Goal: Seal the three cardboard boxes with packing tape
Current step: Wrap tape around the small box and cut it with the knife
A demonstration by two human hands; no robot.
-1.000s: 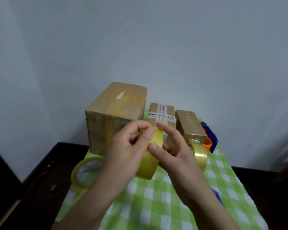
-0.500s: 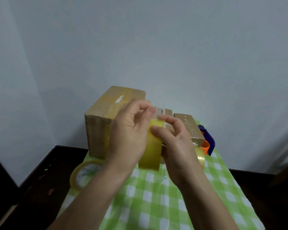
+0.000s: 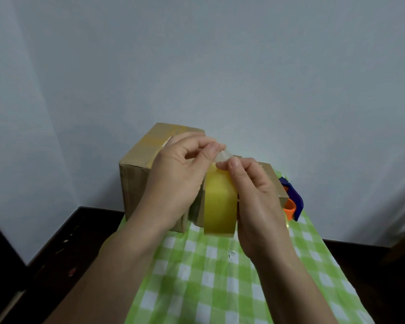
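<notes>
Above the checked cloth (image 3: 220,277), both hands are now pinching the tape roll's (image 3: 219,206) newly lifted end (image 3: 223,157), the left hand (image 3: 173,181) and right hand (image 3: 255,195) readying a strip for the boxes (image 3: 138,174).

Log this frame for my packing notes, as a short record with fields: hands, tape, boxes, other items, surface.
left hand: grip on the roll, fingers pinching the tape end
right hand: grip on the roll, fingertips at the tape end
roll: yellow, held above the cloth
tape end: lifted at the roll's top
large box: behind the left hand
small box: mostly hidden by the right hand
dispenser: blue and orange, far right
cloth: green check
</notes>
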